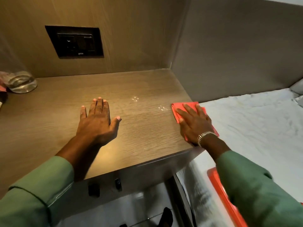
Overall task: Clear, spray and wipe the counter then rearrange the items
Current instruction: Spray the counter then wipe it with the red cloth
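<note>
The wood-grain counter (68, 125) fills the middle of the head view, with small wet droplets (135, 98) glinting right of centre. My left hand (96, 122) rests flat on the counter with fingers spread and nothing in it. My right hand (195, 123) presses flat on a folded red cloth (176, 108) at the counter's right edge. Part of the cloth sticks out past my fingers, and the rest lies under my palm.
A clear glass jar (21, 81) stands at the counter's far left, beside some partly cut-off items. A black wall socket (76, 41) sits in the back panel. A bed with white sheets (254, 122) adjoins the right edge. An orange tray (224, 199) lies at lower right.
</note>
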